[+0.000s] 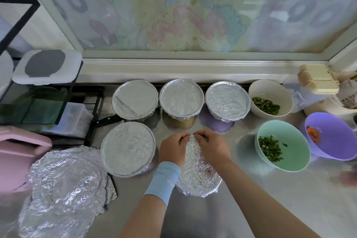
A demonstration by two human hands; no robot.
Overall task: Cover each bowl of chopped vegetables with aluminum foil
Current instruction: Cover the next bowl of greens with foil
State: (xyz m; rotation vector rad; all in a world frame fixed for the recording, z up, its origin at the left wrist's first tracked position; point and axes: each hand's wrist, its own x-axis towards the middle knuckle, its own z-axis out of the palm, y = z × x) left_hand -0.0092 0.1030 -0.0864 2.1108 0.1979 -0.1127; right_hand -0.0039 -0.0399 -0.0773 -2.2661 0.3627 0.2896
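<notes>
Your left hand [173,148] and right hand [211,149] pinch the foil [195,172] at 12 o'clock, likely crimping it tight; 3 bowls [287,162] at 3 o'clock lie uncovered.

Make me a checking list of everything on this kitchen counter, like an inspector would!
Surface: shiny metal counter.
Job's things: back-left bowl, back-middle bowl, back-right bowl and front-left bowl are covered; white bowl, mint bowl and purple bowl are open; spare foil sheets lie left.
Clutter: black-handled knife, pink plastic item, cream box.
Hands: left hand and right hand pinch the far edge of the front-middle foil cover.
Cables: nothing seen.
Surroundings: patterned window behind; black rack at left.
</notes>
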